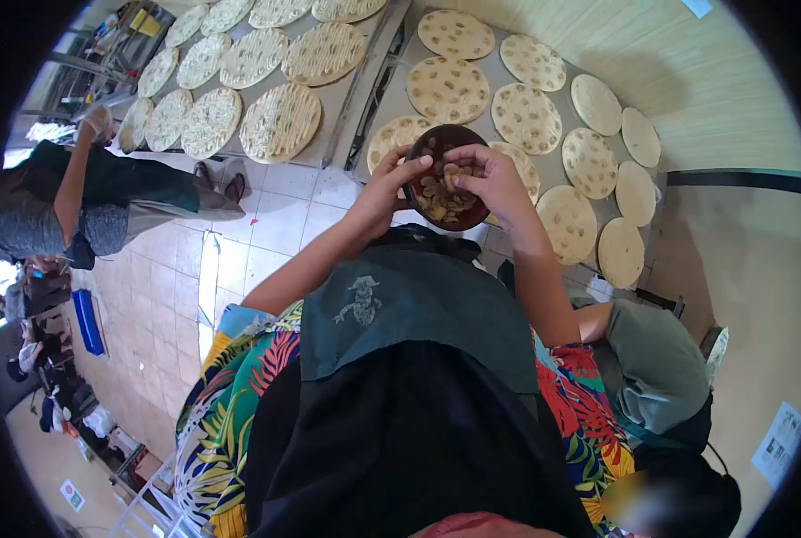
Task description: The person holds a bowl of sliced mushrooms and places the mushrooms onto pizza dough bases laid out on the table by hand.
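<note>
A dark round bowl (461, 136) holds many small brownish slices (445, 195) and hangs in front of my chest. My left hand (390, 184) is closed on its left rim, thumb over the edge. My right hand (490, 179) reaches over the right side of the bowl, its thumb and fingers pinched among the slices; whether a slice is between them is too small to tell. Beyond the bowl, round flatbreads (450, 90) dotted with similar slices lie on a table. Paler flatbreads (634, 193) at the right edge show few or no slices.
Another table at the upper left bears streaked flatbreads (281, 123). A co-worker (42, 206) stands at the left, a gloved hand near those breads. Another person (656, 359) is close on my right. A blue object (87, 322) lies on the tiled floor (279, 215).
</note>
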Tool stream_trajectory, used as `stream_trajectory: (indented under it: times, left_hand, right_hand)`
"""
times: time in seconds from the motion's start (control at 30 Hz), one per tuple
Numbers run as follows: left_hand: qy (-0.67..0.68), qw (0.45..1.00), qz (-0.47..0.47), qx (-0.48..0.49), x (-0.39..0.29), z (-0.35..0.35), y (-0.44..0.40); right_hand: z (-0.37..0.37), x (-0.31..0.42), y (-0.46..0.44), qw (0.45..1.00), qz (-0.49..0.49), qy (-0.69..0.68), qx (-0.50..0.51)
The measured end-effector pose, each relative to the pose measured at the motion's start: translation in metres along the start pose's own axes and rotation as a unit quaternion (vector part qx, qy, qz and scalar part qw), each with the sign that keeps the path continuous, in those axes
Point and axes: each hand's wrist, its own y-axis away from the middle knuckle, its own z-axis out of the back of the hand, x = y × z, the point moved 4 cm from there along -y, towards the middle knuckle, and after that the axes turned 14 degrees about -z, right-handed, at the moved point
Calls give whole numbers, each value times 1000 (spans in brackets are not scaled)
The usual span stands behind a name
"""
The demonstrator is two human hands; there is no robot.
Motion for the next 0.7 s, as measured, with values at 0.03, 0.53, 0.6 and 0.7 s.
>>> stream_trajectory:
  times: [0.03, 0.53, 0.6, 0.7]
  left_hand:
    - [3, 1000, -1, 1, -6, 6, -3]
    - [-12, 995, 63, 78, -19, 32, -30]
    - [-10, 995, 64, 79, -16, 31, -33]
    - [-6, 994, 64, 83, -16, 27, -34]
  right_hand:
    - [-7, 5, 0, 1000, -11, -9, -8]
    - [-25, 17, -6, 944, 39, 206, -253]
    - [-16, 14, -6, 969, -3, 76, -235]
    - [-3, 22, 2, 980, -22, -96, -174]
